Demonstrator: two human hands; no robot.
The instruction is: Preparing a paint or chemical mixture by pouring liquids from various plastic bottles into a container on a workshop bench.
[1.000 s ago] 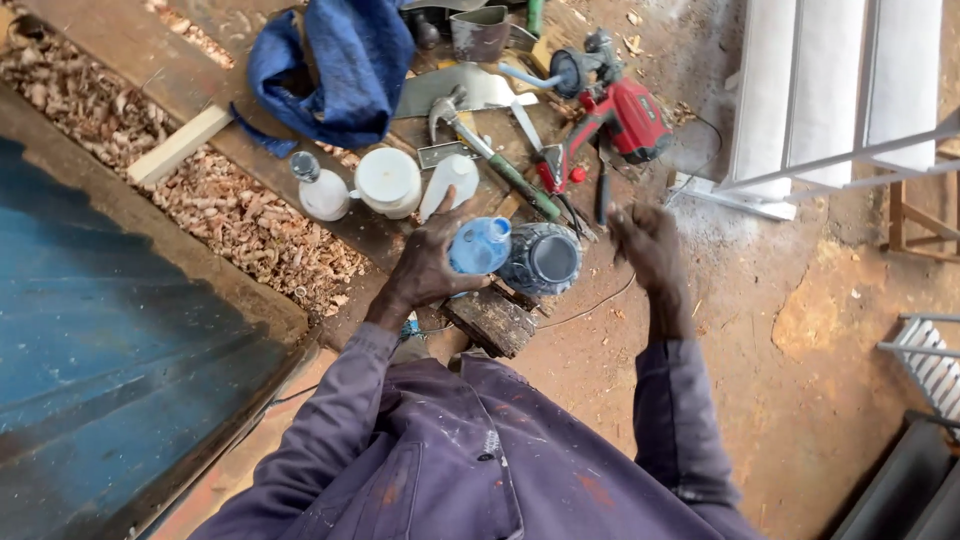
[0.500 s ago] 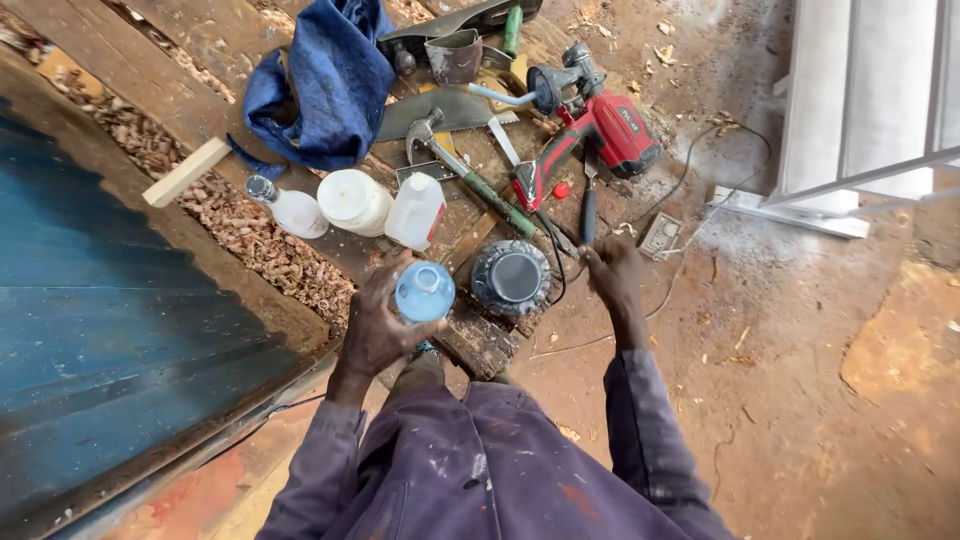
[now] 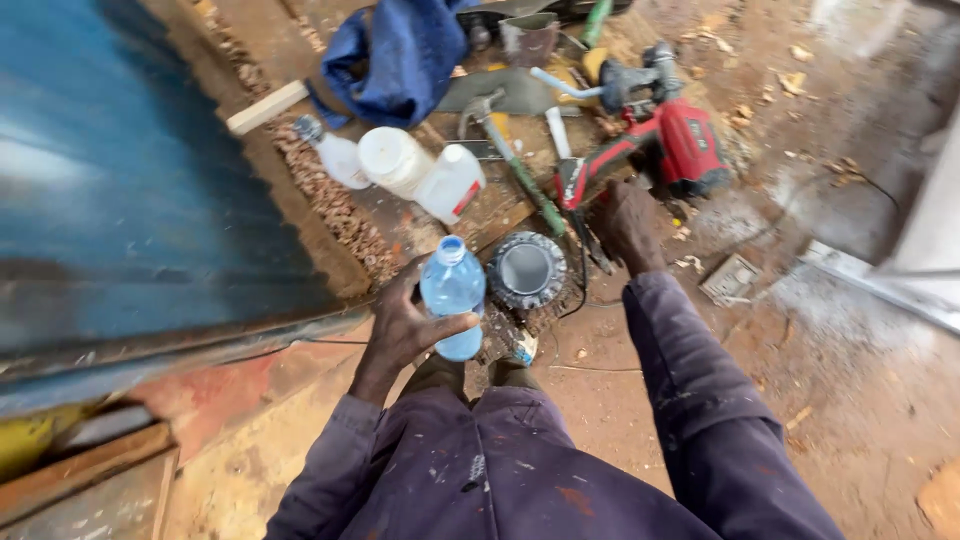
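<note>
A blue panel (image 3: 130, 190) is filling the left side. Beside it, white plastic jugs (image 3: 420, 172) are lying on the dirty board, one showing a red label patch. The left hand (image 3: 405, 325) is wrapping its fingers round a clear blue bottle (image 3: 453, 295), lifted off the ground. The right hand (image 3: 628, 220) is reaching down beside the red power drill (image 3: 660, 150); I cannot tell its grip.

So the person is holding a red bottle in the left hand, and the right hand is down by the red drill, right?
Not quite. The bottle in the left hand is clear blue with a blue cap, not red, as the head view shows. The rest is right: the right hand is down by the red drill.
</note>
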